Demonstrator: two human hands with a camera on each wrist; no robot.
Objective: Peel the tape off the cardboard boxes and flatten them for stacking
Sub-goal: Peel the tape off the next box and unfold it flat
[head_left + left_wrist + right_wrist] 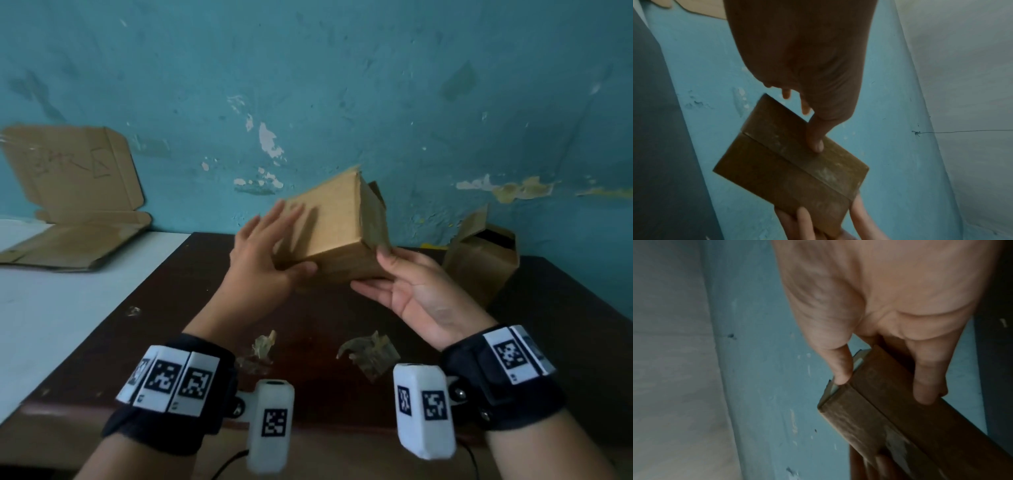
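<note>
A small brown cardboard box (335,226) is held tilted in the air above the dark table (191,291). My left hand (274,250) has its fingers flat along the box's upper left face and its thumb on the near face. My right hand (404,287) is palm up under the box's right end, with the thumb on the end flap. In the left wrist view my left thumb (816,141) presses on the box (789,162) beside a shiny tape strip (826,175). The right wrist view shows thumb and finger gripping the box (910,418) at a corner where a clear tape edge (859,360) shows.
A second box (479,263) with raised flaps stands at the right by the blue wall. Flattened cardboard (72,192) leans on the wall over a white table (68,301) at the left. Two crumpled tape scraps (263,346) (370,353) lie near the front edge.
</note>
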